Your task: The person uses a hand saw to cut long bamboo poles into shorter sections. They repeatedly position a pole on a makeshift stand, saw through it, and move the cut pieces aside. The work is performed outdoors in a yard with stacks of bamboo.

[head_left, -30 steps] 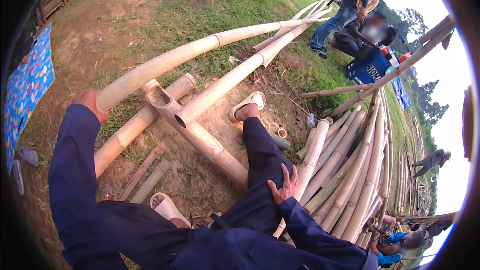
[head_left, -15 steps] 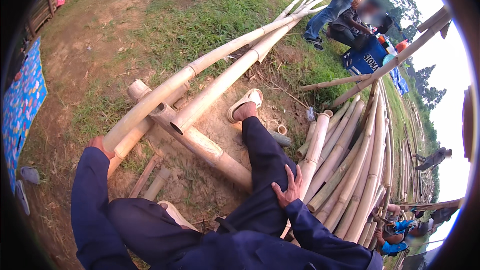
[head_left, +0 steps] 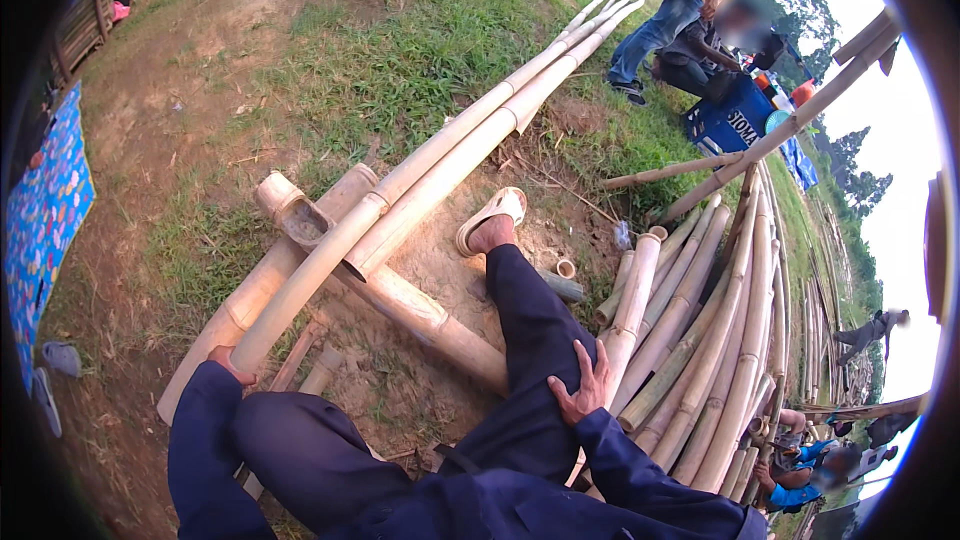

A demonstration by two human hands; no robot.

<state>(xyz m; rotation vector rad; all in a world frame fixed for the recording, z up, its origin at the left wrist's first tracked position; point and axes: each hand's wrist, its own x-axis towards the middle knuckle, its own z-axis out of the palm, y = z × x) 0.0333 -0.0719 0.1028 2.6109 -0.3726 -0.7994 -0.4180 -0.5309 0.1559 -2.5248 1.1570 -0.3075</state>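
Observation:
My left hand (head_left: 232, 366) is closed round the near end of a long bamboo pole (head_left: 312, 275), its fingers partly hidden beneath. That pole crosses a bamboo crosspiece (head_left: 425, 312) with a notched end. Close along its right side lies a second bamboo pole (head_left: 440, 185), whose near end rests by the crosspiece. A thicker bamboo length (head_left: 238, 312) lies under the held pole, on its left. My right hand (head_left: 582, 385) rests on my right leg with the fingers spread, holding nothing.
Many bamboo poles (head_left: 690, 320) are piled at my right. Cut bamboo pieces (head_left: 320, 368) lie near my left leg. A patterned blue sheet (head_left: 48, 230) is at the far left. Two people stand and crouch beside a blue container (head_left: 732, 115) at the far right.
My left hand has moved right and slightly down with the bamboo pole. The pole has swung off the thicker length and now lies close against the second pole. My right hand stays on my leg.

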